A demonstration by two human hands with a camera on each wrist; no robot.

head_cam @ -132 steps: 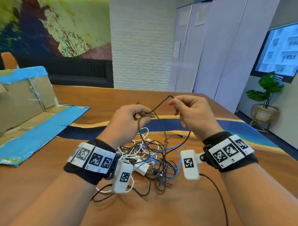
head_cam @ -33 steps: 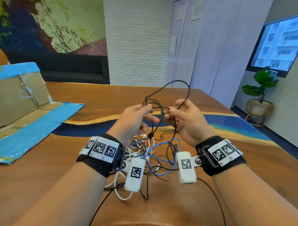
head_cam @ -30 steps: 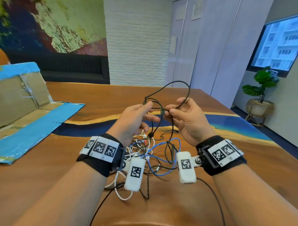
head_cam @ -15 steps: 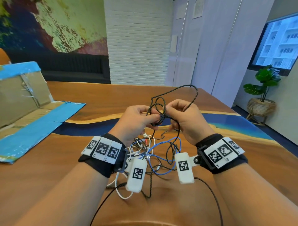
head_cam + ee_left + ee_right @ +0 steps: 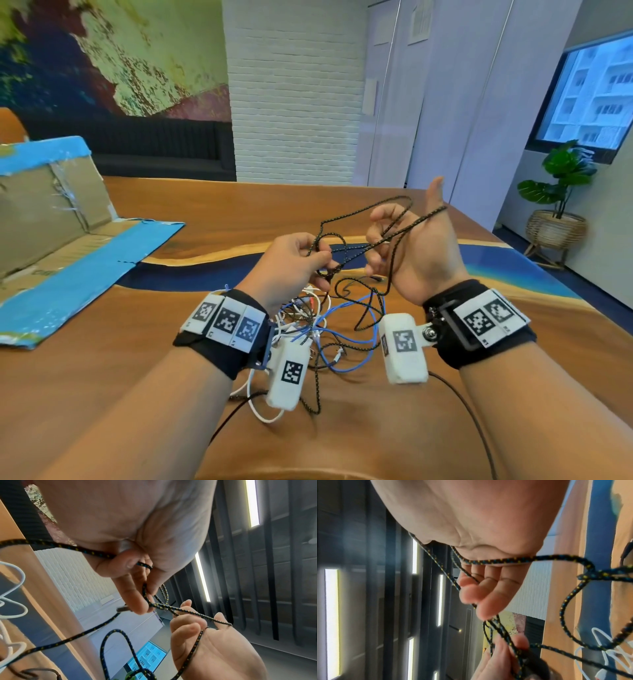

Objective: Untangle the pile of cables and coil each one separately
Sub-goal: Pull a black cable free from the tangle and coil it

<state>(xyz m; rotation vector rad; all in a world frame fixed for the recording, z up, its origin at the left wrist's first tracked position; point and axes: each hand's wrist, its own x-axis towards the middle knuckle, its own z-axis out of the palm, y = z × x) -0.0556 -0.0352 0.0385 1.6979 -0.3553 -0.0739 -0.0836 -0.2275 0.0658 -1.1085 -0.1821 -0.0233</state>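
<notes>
At frame centre the limp, light braided cable (image 5: pixel 356 214) is pinched by the left hand (image 5: pixel 287 265) and looped round the right hand's (image 5: pixel 419 253) half-curled fingers, and is best taken near its knot.

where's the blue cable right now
In the head view the blue cable lies in the tangle on the wooden table, low between the two wrists, beneath the raised braided cable.
</notes>
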